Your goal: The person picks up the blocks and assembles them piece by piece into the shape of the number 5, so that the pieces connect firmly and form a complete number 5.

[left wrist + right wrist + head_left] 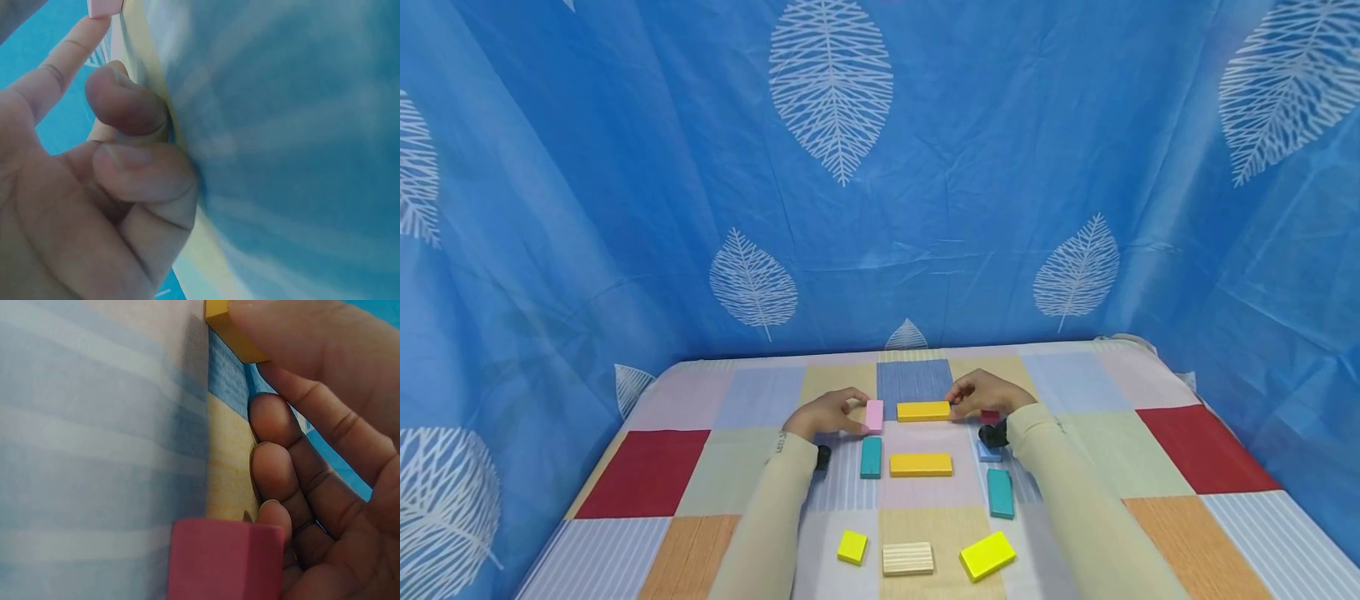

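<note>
My left hand (832, 412) pinches a small pink block (875, 416) between thumb and index finger, at the far middle of the cloth. In the left wrist view only the lower end of the pink block (105, 7) shows, against the index fingertip. With thumb and index finger, my right hand (988, 392) grips the right end of an orange-yellow block (923, 411) lying crosswise. Its corner (240, 331) shows in the right wrist view, where the other fingers curl loosely. Beneath that hand sits a dark red block (990, 415), mostly hidden in the head view; its pinkish-red end (219, 559) is close to the fingers.
Nearer me lie a second orange-yellow block (921, 465), two teal blocks (871, 457) (1000, 493), and a blue block (988, 452) partly covered by the right wrist. Closest are a yellow square (852, 547), a striped wooden block (907, 558) and a bright yellow block (987, 556).
</note>
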